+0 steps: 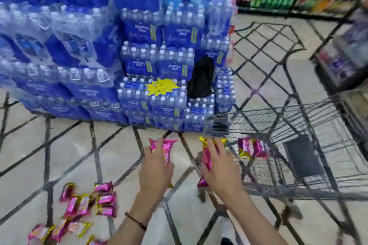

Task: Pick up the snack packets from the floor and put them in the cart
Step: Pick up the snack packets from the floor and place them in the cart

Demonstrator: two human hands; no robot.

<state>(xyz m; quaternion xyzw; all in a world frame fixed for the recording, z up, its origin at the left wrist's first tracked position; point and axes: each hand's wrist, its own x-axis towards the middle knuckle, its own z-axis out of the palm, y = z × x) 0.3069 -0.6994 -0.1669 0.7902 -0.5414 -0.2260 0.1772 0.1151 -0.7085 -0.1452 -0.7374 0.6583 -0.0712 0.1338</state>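
Our left grip (pixel 157 167) holds a pink packet (pixel 168 149) and our right grip (pixel 221 167) a second packet (pixel 206 157), just left of the cart (pixel 288 192), so we should clear its rim and release low beside the packets inside (pixel 253 148) before returning to the near-left floor pile (pixel 89 203).

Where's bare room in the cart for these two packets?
In the cart, bare mesh lies between the packets inside, the dark panel and the near rim. More lies right of that panel. The floor pile is crowded.
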